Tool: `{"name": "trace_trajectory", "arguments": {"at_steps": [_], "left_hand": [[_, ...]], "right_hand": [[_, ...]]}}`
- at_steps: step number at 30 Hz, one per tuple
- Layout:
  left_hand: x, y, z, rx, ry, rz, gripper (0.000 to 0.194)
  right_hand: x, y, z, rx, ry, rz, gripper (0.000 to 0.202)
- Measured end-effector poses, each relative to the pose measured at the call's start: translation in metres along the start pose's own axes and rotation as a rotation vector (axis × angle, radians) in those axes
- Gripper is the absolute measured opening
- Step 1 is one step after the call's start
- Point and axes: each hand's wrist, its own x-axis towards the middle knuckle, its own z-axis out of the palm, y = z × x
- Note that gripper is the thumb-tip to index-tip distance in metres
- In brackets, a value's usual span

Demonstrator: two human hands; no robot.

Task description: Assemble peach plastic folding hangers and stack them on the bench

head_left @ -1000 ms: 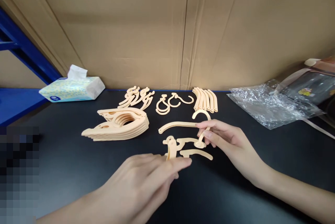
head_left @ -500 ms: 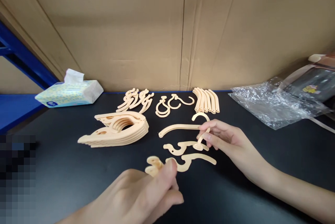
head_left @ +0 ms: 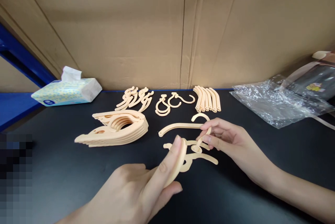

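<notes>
My left hand (head_left: 133, 189) pinches a curved beige plastic hanger arm (head_left: 181, 159) between thumb and fingers, above the near part of the table. To the right, my right hand (head_left: 227, 136) grips a beige hanger hook (head_left: 200, 115) by its stem, with the round base hanging below the fingertips. A slim curved hanger arm (head_left: 180, 125) lies behind it, its right end hidden by my right fingers. Two notched hanger arms (head_left: 205, 156) rest on the table between my hands, partly covered by them. On the left sits a stack of folded hangers (head_left: 133, 135).
Along the back of the black table (head_left: 65, 168) lie several notched arms (head_left: 129, 98), several hooks (head_left: 162, 113) and a row of slim arms (head_left: 208, 100). A tissue pack (head_left: 65, 93) stands back left. Clear plastic wrap (head_left: 274, 105) lies back right, before a cardboard wall (head_left: 125, 35).
My left hand has turned the hanger arm so its long curved edge shows, and moved it slightly right, covering more of the notched arms. The right hand stays nearly still with the hook.
</notes>
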Motion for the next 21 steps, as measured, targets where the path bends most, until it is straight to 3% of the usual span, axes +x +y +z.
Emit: {"name": "trace_trajectory", "arguments": {"at_steps": [10,18,21], "left_hand": [[0.0,-0.011,0.0,-0.063,0.017,-0.014,0.031],[0.007,-0.012,0.001,-0.132,-0.113,-0.036,0.028],[0.006,-0.014,0.007,-0.03,0.012,-0.004,0.032]], "right_hand": [[-0.001,0.0,0.0,-0.03,0.037,0.036,0.017],[0.0,0.001,0.0,0.039,0.028,0.008,0.018],[0.0,0.002,0.0,0.085,-0.004,0.023,0.013]]}}
